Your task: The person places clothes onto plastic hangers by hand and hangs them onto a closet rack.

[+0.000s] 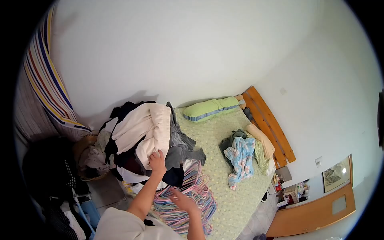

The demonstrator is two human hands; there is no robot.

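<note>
Left hand (pixel 157 161): left of centre, fingers bent against the cream garment (pixel 140 124); whether they grip it, I cannot tell.
Right hand (pixel 184 201): lower centre, open, fingers extended over the pastel hangers (pixel 206 208).
Cream garment: left of centre, atop dark and grey clothes (pixel 182 142).
Hangers: heaped on the bed (pixel 228 204), lower centre.
Green pillow (pixel 212 109): beside the wall, above centre.

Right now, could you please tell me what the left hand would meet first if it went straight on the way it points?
Most likely the cream garment, which the left hand seems to touch; more of its folds lie ahead, though depth is hard to judge.
</note>
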